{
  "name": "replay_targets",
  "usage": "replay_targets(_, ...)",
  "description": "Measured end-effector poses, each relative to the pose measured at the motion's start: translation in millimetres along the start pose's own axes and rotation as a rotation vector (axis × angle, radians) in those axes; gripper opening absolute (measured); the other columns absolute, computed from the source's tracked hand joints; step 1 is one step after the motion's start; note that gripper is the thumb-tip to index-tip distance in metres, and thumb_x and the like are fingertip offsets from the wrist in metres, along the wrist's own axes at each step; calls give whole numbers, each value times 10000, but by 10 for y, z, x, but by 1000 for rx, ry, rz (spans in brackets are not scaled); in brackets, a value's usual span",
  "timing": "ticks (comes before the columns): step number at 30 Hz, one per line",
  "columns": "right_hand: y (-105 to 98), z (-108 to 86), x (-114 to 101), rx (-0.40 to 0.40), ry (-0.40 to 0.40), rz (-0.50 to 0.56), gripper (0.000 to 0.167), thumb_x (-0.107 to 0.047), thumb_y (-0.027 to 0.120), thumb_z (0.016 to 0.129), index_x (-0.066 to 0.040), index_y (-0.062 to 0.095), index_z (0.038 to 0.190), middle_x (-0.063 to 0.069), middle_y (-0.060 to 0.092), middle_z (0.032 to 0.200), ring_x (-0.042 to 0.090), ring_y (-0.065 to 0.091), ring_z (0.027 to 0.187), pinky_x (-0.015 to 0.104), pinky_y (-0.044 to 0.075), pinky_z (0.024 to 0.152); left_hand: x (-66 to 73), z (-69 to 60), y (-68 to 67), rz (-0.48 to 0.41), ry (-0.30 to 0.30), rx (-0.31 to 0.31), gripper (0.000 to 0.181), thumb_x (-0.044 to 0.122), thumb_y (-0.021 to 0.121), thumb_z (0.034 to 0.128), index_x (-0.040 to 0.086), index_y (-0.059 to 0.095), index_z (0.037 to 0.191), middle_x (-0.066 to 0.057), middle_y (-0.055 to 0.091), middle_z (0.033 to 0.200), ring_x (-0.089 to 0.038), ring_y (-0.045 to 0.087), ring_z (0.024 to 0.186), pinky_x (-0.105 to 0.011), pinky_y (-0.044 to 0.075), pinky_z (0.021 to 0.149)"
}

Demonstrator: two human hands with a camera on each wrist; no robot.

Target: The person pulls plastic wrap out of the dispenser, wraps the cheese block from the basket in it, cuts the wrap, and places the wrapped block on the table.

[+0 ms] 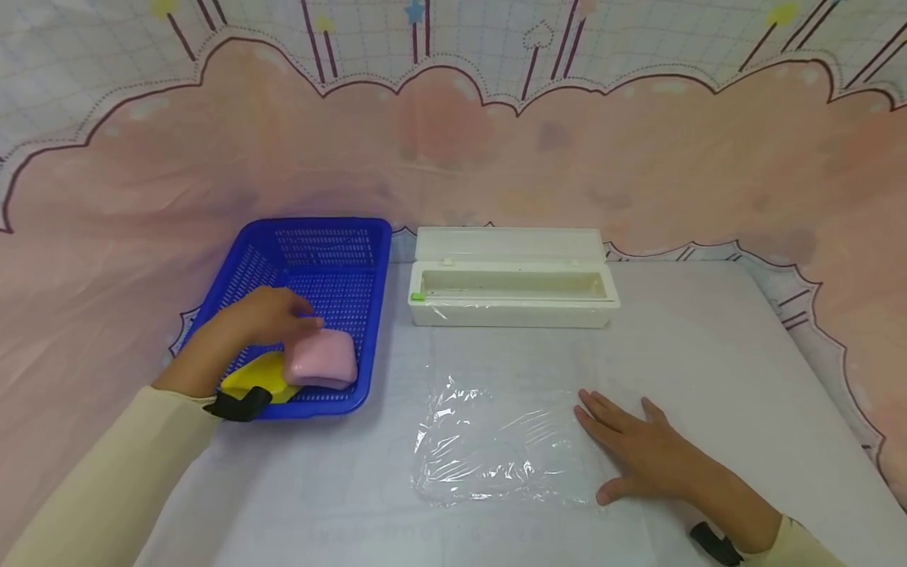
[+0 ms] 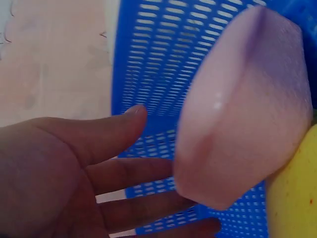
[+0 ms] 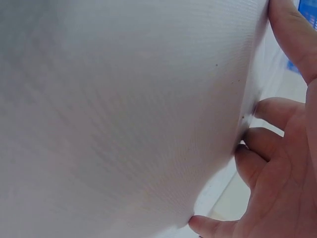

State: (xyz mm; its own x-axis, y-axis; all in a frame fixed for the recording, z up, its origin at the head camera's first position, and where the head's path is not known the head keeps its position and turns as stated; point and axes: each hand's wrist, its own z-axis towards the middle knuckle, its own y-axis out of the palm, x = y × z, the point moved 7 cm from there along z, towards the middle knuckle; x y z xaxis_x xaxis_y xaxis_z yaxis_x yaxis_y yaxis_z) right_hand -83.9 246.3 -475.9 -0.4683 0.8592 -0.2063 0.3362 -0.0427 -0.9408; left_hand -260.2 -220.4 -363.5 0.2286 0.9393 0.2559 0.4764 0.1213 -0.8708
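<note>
Where a cream sleeve (image 1: pixel 127 472) with a black strap (image 1: pixel 241 404) at its cuff ends on the left, the left hand (image 1: pixel 262 319) reaches over the side of a blue basket (image 1: pixel 319 410) with perforated walls. Its fingers are well parted from the thumb and only slightly bent; in the left wrist view they stretch toward a pink block with rounded edges (image 1: pixel 322 358), the index fingertip meeting or almost meeting its edge, while the thumb stands clear of it. The hand has no grip on the block, which sits inside the basket, toward its near right corner. Just left of the block, also in the basket, lies a yellow piece (image 1: pixel 258 374), partly hidden by the cuff; seen close, it carries small red specks.

To the right of the basket, a sheet of clear film (image 1: pixel 496 449) lies creased and shiny on the white tabletop (image 1: pixel 708 354). Behind the film stands a long white box (image 1: pixel 510 315), its lid (image 1: pixel 506 244) raised at the back and a small green tab (image 1: pixel 418 297) at its left front corner.

At the film's right edge, the right hand (image 1: pixel 641 449) rests palm down with fingers and thumb spread wide, holding nothing. Its fingertips touch down there, though whether each one presses film or bare cloth cannot be told. Another black strap (image 1: pixel 716 543) shows beside its wrist.
</note>
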Motion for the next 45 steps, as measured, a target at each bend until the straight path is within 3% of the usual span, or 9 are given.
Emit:
replay_targets(3, 0, 6, 1, -2, 2, 3, 1184, -798, 688, 678, -156, 328, 1606, 68, 214, 1707, 327, 286, 1542, 823, 236, 1069, -78, 76, 95, -13, -29, -73, 605, 418, 601, 1001, -84, 603, 1339, -321, 611, 1339, -554, 521, 1262, -698, 435, 1029)
replay_targets(7, -9, 10, -9, 0, 1, 7, 1178, -792, 695, 678, -154, 339, 1602, 75, 230, 1702, 329, 292, 1540, 822, 240, 1068, -125, 133, 180, -46, -31, -144, 596, 404, 624, 992, -87, 608, 1331, -303, 646, 1286, -421, 651, 1075, -558, 560, 934)
replay_targets(12, -10, 5, -12, -1, -1, 11, 1177, -801, 689, 677, -156, 343, 1600, 75, 237, 1700, 327, 296, 1538, 821, 243, 1069, -137, 150, 190, -62, -6, -155, 476, 364, 652, 978, -25, 688, 1250, -162, 735, 1078, -242, 637, 869, -403, 595, 780)
replay_targets(20, 16, 8, 10, -5, 1, 5, 1193, -844, 640, 672, -170, 332, 1606, 65, 224, 1705, 321, 292, 1542, 820, 249, 1068, -100, 87, 83, -56, 48, -22, 386, 343, 676, 976, 36, 726, 1204, -93, 741, 1023, -238, 630, 853, -419, 572, 765)
replay_targets(26, 19, 10, 10, -2, 6, 7, 1193, -846, 637, 666, -176, 334, 1605, 64, 226, 1704, 319, 292, 1542, 821, 241, 1071, -15, -149, -133, -96, 48, 129, 380, 396, 679, 975, 97, 749, 1198, -159, 732, 1159, -362, 626, 1055, -560, 528, 876)
replay_targets(30, 9, 10, -5, 12, -3, 10, 1187, -857, 617, 672, -168, 347, 1600, 73, 248, 1697, 323, 305, 1535, 822, 254, 1062, 37, -295, -267, -114, 17, 217, 474, 483, 625, 991, 107, 718, 1265, -178, 705, 1173, -362, 592, 1030, -495, 517, 825)
replay_targets(36, 6, 8, -10, 14, -2, 13, 1178, -820, 665, 676, -159, 348, 1598, 74, 250, 1697, 322, 299, 1537, 819, 246, 1069, 274, -448, -326, -224, 27, 305, 503, 496, 587, 1009, 120, 678, 1332, -132, 707, 1090, -291, 574, 934, -324, 483, 710)
replay_targets(42, 22, 8, 6, 4, 4, 2, 1180, -808, 683, 671, -163, 346, 1600, 71, 241, 1699, 323, 294, 1540, 821, 247, 1069, 682, -422, -126, -376, 90, 330, 405, 433, 625, 1006, 167, 700, 1302, -94, 703, 1060, -270, 567, 921, -315, 490, 684)
replay_targets(45, 28, 6, 10, 1, 7, 6, 1182, -812, 680, 672, -168, 340, 1603, 65, 236, 1701, 319, 290, 1543, 819, 244, 1072, 967, -354, 2, -430, 179, 357, 331, 353, 658, 1000, 158, 729, 1258, -76, 709, 1016, -253, 573, 897, -331, 471, 700)
